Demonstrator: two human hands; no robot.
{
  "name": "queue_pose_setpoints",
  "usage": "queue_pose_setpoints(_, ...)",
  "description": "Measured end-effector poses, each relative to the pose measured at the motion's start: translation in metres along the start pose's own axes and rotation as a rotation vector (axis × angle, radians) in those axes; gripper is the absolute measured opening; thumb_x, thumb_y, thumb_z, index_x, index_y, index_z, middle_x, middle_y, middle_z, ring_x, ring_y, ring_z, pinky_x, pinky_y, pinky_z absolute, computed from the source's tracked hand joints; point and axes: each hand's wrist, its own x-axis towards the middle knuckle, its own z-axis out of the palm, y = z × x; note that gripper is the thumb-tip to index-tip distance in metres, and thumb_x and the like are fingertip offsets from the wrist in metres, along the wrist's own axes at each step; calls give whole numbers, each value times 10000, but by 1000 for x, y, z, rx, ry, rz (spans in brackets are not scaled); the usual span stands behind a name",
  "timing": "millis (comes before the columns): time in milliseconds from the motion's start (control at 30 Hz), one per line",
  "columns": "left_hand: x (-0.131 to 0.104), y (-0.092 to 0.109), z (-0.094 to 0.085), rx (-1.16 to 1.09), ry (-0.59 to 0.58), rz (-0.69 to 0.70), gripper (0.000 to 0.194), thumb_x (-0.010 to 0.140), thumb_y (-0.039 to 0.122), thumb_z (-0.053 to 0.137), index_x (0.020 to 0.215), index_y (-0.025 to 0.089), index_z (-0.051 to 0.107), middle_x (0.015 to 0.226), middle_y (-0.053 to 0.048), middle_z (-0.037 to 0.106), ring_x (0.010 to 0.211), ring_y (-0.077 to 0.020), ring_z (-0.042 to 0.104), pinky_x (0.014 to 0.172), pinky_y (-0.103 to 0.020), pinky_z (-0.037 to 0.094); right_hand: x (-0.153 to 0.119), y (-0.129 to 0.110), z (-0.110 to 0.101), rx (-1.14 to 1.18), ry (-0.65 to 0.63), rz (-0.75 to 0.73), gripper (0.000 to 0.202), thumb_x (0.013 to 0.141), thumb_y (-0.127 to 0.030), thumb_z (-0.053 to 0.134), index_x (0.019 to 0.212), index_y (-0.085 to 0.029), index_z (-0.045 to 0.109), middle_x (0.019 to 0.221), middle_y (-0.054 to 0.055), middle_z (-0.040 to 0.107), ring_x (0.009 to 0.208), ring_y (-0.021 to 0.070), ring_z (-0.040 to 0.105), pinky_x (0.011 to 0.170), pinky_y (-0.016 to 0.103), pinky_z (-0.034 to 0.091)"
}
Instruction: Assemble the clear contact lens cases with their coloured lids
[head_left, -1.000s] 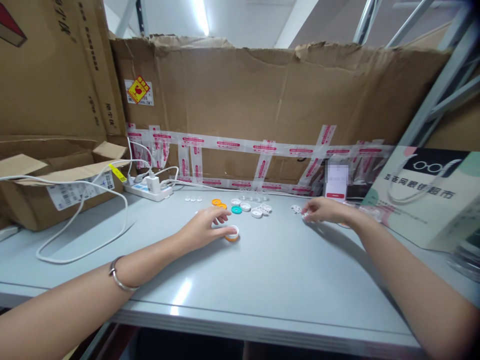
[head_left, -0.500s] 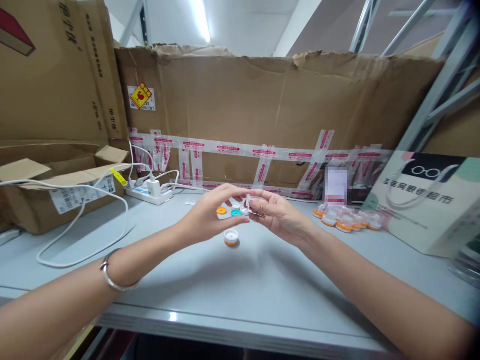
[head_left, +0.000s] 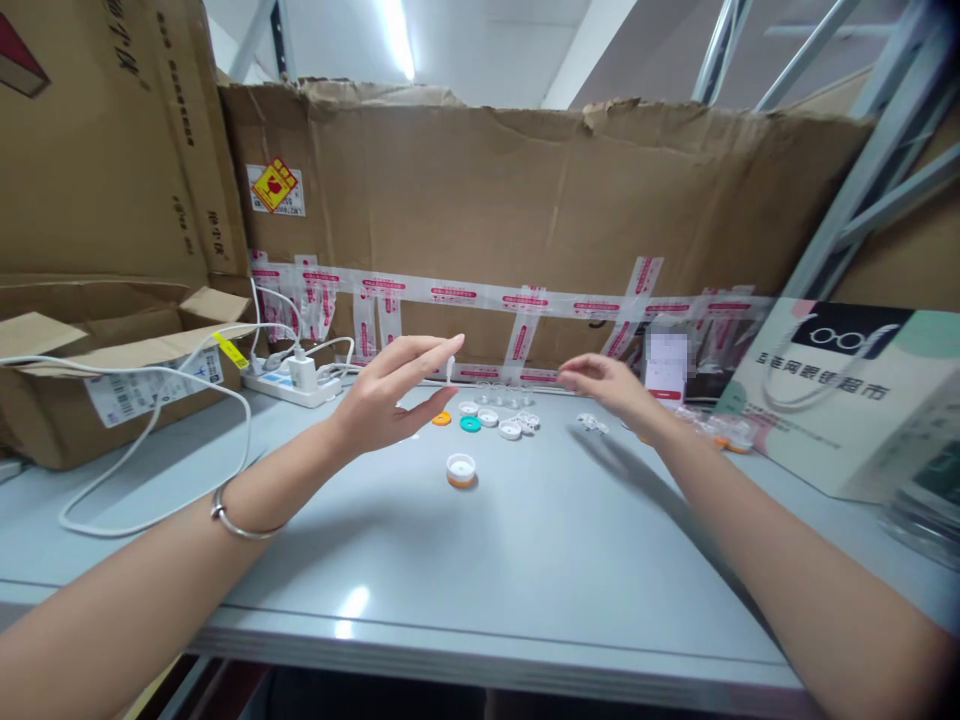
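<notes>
My left hand (head_left: 394,395) is raised over the left middle of the table, holding a small white piece (head_left: 451,371) between thumb and fingers. Further right, my right hand (head_left: 611,390) hangs in the air above some small clear parts (head_left: 592,424); its fingers are bent together, and whatever they may hold is too small to make out. A white and orange round cap (head_left: 461,470) sits on the table between the arms. Behind it lie an orange disc (head_left: 442,418), a teal disc (head_left: 470,424) and several white round pieces (head_left: 510,430).
A power strip (head_left: 292,385) with white cables and an open carton (head_left: 120,370) are at the left. A large cardboard box (head_left: 465,200) stands behind. At the right are a phone (head_left: 667,365), orange and clear pieces (head_left: 735,435) and a paper bag (head_left: 832,400).
My hands have moved apart: the right one away to the right, the left one slightly left with the white piece between its fingers. More small parts on the table now show.
</notes>
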Motion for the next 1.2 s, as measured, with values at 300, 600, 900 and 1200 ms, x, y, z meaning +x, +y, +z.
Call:
queue_pose_setpoints(300, -6, 3, 5, 27, -107, 46, 593, 785, 167, 575, 1323, 196, 328, 1090, -103, 605, 981, -189, 562, 846, -340, 485, 0, 38, 45, -266, -49, 114, 262, 627, -395, 653, 720, -152, 627, 802, 78, 669, 741, 193, 596, 632, 267, 413)
queue_pose_setpoints(600, -8, 6, 10, 8, -141, 47, 535, 796, 174, 562, 1289, 182, 356, 1085, -107, 611, 988, -186, 567, 844, -339, 488, -2, 31, 38, -214, -116, 138, 102, 583, -249, 678, 588, -158, 632, 596, 21, 652, 561, 136, 578, 520, 226, 402)
queue_pose_setpoints(900, -8, 19, 16, -110, -60, -93, 389, 758, 142, 617, 1126, 163, 492, 995, -81, 630, 892, -142, 596, 805, -286, 509, -27, -33, 39, 197, -85, 12, 195, 686, -296, 625, 649, -187, 468, 632, 19, 657, 624, 153, 650, 534, 222, 442)
queue_pose_setpoints(1200, -3, 34, 22, -168, -75, -73, 334, 746, 121, 621, 1069, 167, 548, 974, -90, 644, 908, -167, 599, 795, -302, 508, -74, -93, 46, 712, -282, -33, 228, 675, -294, 689, 743, -190, 498, 587, -32, 631, 579, 102, 598, 611, 246, 448)
